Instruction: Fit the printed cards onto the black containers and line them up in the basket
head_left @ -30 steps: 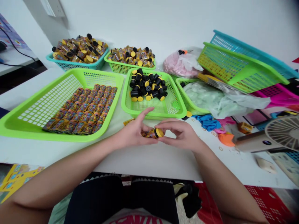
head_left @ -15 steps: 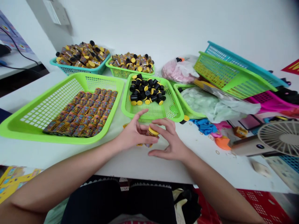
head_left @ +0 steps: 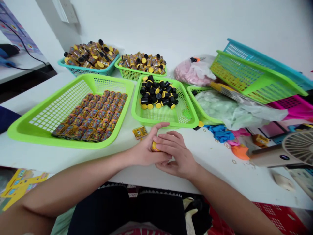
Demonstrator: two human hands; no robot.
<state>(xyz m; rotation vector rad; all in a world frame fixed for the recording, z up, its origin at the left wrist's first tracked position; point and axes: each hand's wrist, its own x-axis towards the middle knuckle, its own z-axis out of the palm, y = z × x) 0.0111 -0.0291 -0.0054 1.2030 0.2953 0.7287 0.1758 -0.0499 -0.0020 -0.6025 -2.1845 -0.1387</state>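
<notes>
Pressing together around a yellow-capped tube [head_left: 155,147], the left hand [head_left: 144,151] and the right hand [head_left: 174,155] rest just above the near part of a white table [head_left: 220,173]. Both are closed, clamped on that one tube, with only its yellow end showing between the fingers. A good hold here wraps the fingers snugly round the tube's body, firm enough that it cannot roll. One small yellow packet [head_left: 140,132] lies flat at 11 o'clock, just beside the left hand. At 10 o'clock, a wide green tray [head_left: 24,130] holds neat rows of tubes [head_left: 88,114], too many to count exactly. At 12 o'clock, a smaller green tray [head_left: 137,114] holds a few dozen black cylinders [head_left: 157,94] with yellow ends. Behind those, two more baskets hold heaped tubes, one teal [head_left: 83,71] and one green [head_left: 129,75]. At 2 o'clock, two tilted baskets lean together, one green [head_left: 251,81] and one teal [head_left: 259,57], and at 3 o'clock sits one small fan [head_left: 299,147]
</notes>
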